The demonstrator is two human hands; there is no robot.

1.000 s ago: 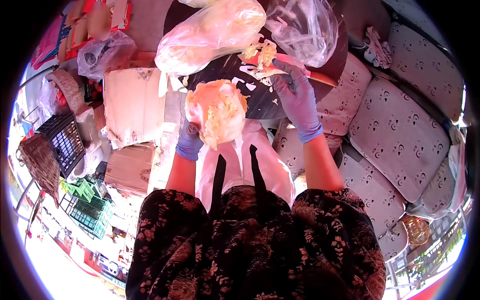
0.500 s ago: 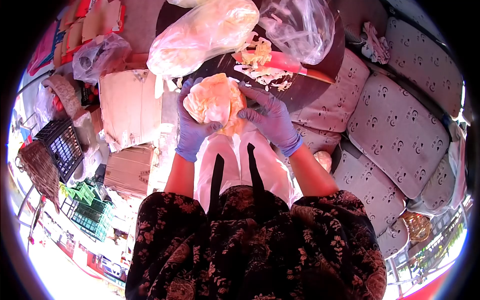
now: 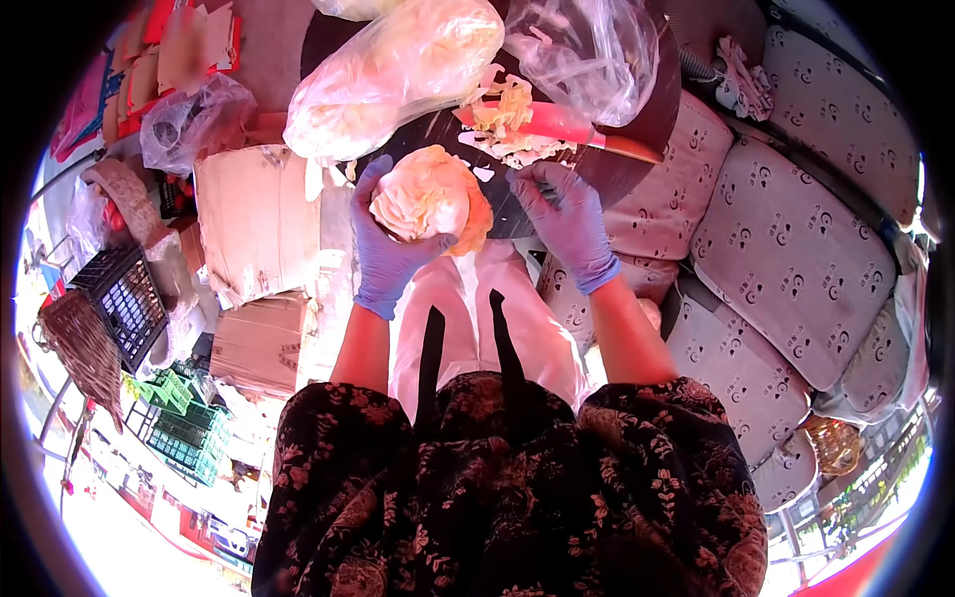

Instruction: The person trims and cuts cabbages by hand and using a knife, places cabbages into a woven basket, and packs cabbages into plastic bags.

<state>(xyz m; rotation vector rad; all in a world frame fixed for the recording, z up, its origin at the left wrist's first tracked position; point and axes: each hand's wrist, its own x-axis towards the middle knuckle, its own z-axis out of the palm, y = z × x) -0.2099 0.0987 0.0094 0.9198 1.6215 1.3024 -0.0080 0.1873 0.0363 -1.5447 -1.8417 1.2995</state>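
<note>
My left hand (image 3: 386, 244), in a blue-violet glove, is wrapped round a ruffled, layered leafy head (image 3: 423, 199) in pale orange and white, like a cabbage; I cannot be sure of its kind. It is held above my lap at the edge of the dark round table (image 3: 622, 184). To its right, apart from it, is my gloved right hand (image 3: 565, 214), thumb and fingers drawn together; whatever they pinch is hidden. Beyond both hands a knife (image 3: 562, 124) with a reddish-looking blade lies among pale leafy scraps (image 3: 522, 147).
A filled clear plastic bag (image 3: 398, 75) and a crumpled one (image 3: 592, 60) lie on the table. Cardboard (image 3: 257, 219) stands at the left, near a black crate (image 3: 121, 298) and green crates (image 3: 189, 433). Grey patterned cushions (image 3: 791, 264) line the right side.
My right hand has come off the leafy head and moved right, its fingers drawing together. The left hand still holds the head in nearly the same place.
</note>
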